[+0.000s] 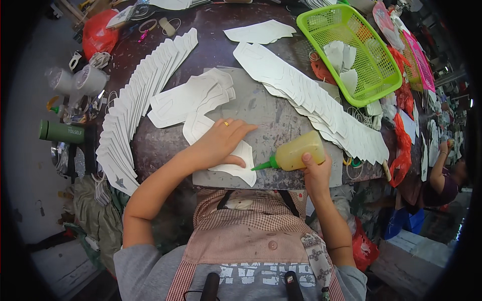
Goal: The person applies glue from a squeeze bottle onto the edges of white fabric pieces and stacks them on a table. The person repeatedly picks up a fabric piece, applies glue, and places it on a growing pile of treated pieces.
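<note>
My right hand [317, 175] grips a squeeze bottle [299, 152] of yellowish liquid, tilted on its side. Its green nozzle points left, and the tip is at the right edge of a white cut piece [243, 173]. Across that piece lies my left hand [216, 144], fingers stretched out and thumb resting on the white surface. Part of the piece is hidden beneath the hand. Just beyond it, a small stack of similar white pieces [183, 98] overlaps on the grey board [266, 115].
Fanned rows of white pieces [145, 83] curve along the left, with another overlapping row [314, 103] on the right. A green plastic basket [346, 95] stands far right. At the left edge are a green bottle [61, 131] and a red bag [99, 34]. Another person [442, 183] sits at far right.
</note>
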Available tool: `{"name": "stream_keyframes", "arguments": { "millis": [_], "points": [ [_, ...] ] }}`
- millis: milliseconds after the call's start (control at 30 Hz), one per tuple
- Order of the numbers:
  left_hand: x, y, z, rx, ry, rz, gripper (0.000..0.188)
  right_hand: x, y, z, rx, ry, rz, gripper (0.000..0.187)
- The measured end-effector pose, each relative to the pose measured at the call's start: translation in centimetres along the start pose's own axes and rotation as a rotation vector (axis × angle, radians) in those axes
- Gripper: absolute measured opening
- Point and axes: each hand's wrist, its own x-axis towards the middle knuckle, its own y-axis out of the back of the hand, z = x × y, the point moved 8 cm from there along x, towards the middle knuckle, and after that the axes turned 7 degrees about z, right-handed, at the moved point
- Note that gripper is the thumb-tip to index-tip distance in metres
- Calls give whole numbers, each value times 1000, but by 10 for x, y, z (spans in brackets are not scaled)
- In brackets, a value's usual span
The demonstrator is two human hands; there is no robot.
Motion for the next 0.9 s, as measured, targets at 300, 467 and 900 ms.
{"name": "stream_keyframes", "arguments": {
  "millis": [300,467,900],
  "points": [
    [1,5,9,73,30,24,89,-19,20,9,-23,11,13,55],
    [-6,8,14,174,186,84,85,-60,32,13,35,-50,65,61],
    [-10,4,15,340,365,-50,64,-39,30,11,262,-81,81,55]
  ]
}}
